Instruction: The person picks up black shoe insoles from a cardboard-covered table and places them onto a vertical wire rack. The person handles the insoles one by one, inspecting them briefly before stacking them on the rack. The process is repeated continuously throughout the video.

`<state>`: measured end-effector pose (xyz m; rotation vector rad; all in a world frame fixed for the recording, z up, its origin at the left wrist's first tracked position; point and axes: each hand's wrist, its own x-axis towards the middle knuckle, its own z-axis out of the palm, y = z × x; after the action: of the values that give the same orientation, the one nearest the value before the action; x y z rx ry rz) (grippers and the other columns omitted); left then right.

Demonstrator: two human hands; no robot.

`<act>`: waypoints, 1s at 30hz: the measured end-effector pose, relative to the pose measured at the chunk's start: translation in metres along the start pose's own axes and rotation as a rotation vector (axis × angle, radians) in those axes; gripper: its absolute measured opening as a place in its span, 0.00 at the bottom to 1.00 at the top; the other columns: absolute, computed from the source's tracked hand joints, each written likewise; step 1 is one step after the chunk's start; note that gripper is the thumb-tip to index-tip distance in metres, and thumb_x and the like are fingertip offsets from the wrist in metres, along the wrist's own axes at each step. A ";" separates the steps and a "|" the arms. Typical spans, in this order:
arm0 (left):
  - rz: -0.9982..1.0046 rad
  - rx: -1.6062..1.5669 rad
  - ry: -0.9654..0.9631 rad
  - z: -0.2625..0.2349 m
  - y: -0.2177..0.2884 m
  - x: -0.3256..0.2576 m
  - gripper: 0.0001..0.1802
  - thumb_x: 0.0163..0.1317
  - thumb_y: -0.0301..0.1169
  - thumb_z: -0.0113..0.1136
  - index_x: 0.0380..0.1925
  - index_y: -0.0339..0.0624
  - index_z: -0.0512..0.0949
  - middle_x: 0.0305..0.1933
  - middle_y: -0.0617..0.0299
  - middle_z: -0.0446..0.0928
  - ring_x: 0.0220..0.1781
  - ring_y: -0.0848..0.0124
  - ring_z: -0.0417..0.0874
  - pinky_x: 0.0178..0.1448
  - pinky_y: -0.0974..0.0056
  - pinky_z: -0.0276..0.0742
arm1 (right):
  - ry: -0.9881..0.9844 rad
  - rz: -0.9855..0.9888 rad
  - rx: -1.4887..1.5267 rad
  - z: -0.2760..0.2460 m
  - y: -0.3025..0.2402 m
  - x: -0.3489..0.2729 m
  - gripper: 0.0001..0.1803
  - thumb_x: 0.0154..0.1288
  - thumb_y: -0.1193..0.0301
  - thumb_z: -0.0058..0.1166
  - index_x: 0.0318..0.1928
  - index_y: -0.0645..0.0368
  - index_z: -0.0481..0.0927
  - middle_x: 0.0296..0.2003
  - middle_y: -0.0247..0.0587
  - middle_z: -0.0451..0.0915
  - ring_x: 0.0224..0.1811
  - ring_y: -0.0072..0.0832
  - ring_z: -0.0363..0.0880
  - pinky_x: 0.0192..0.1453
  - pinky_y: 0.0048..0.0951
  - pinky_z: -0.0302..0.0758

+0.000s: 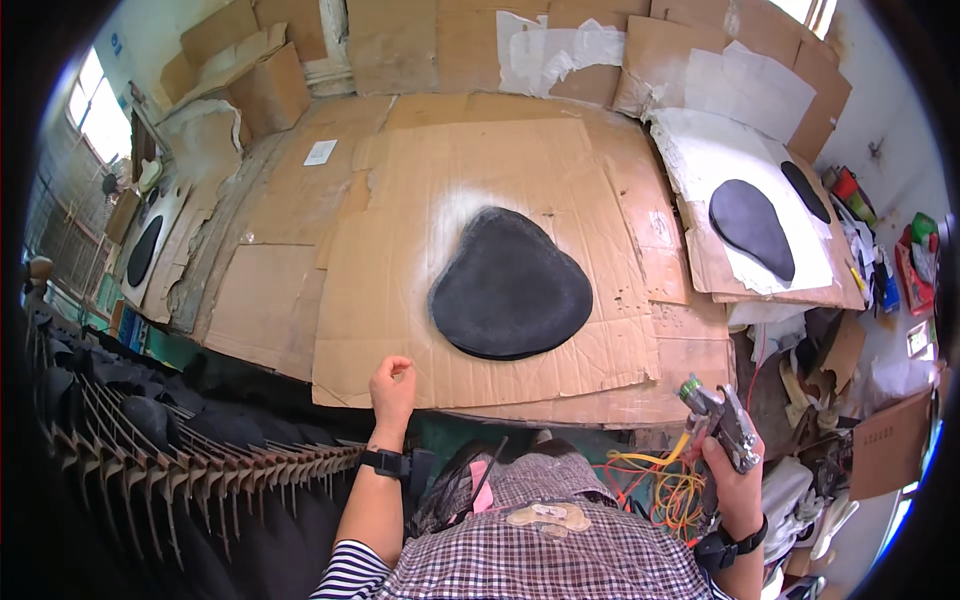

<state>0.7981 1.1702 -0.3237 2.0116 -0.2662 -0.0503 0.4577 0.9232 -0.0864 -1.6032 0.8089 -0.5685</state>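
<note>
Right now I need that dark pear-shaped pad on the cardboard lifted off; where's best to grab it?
Probably the broad rounded near edge of the dark pad, approached from the bench front. It lies flat and thin, and the free left hand rests nearest; the right hand holds a spray gun.

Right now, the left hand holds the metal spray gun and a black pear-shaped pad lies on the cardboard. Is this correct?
Not quite. In the head view the right hand holds the metal spray gun; the left hand is empty, at the cardboard edge. The black pear-shaped pad does lie on the cardboard.
</note>
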 end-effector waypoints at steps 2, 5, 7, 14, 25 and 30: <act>-0.038 0.013 0.001 0.005 -0.004 0.002 0.04 0.55 0.24 0.58 0.31 0.37 0.78 0.29 0.61 0.80 0.34 0.72 0.80 0.41 0.67 0.75 | -0.001 0.019 -0.050 -0.009 -0.001 -0.008 0.23 0.61 0.73 0.58 0.55 0.68 0.70 0.33 0.35 0.77 0.32 0.21 0.77 0.38 0.23 0.75; -0.098 0.005 0.001 0.013 -0.015 0.009 0.05 0.54 0.25 0.58 0.31 0.36 0.79 0.30 0.56 0.81 0.35 0.66 0.82 0.43 0.64 0.76 | -0.093 0.082 -0.065 -0.019 -0.005 -0.013 0.27 0.61 0.73 0.59 0.59 0.69 0.68 0.33 0.35 0.78 0.33 0.21 0.77 0.39 0.23 0.75; -0.156 -0.048 0.005 0.025 -0.033 0.017 0.04 0.54 0.24 0.58 0.30 0.36 0.79 0.30 0.57 0.81 0.34 0.67 0.82 0.42 0.64 0.76 | -0.187 0.121 -0.066 -0.023 -0.006 -0.013 0.27 0.60 0.72 0.59 0.59 0.69 0.68 0.33 0.36 0.78 0.33 0.21 0.77 0.39 0.24 0.75; -0.211 0.011 -0.032 0.065 -0.069 0.038 0.04 0.53 0.24 0.59 0.30 0.37 0.80 0.27 0.58 0.80 0.32 0.69 0.81 0.41 0.64 0.77 | -0.150 0.011 0.077 -0.003 -0.020 0.025 0.26 0.61 0.68 0.61 0.55 0.68 0.69 0.34 0.37 0.79 0.34 0.23 0.78 0.40 0.25 0.76; -0.188 0.242 -0.112 0.112 -0.045 0.067 0.12 0.54 0.26 0.56 0.38 0.37 0.80 0.32 0.55 0.82 0.36 0.61 0.83 0.45 0.59 0.77 | -0.233 0.048 -0.024 -0.025 -0.007 0.041 0.28 0.58 0.74 0.63 0.59 0.64 0.71 0.34 0.32 0.78 0.33 0.18 0.76 0.39 0.23 0.75; -0.219 0.443 -0.103 0.126 -0.020 0.073 0.16 0.54 0.27 0.57 0.44 0.36 0.78 0.42 0.50 0.80 0.45 0.55 0.81 0.52 0.55 0.76 | -0.371 -0.031 -0.114 -0.036 -0.006 0.043 0.29 0.58 0.71 0.63 0.59 0.64 0.70 0.32 0.34 0.79 0.32 0.21 0.78 0.39 0.25 0.76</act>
<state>0.8532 1.0522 -0.3915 2.4772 -0.1274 -0.2526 0.4592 0.8676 -0.0768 -1.7610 0.5465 -0.2370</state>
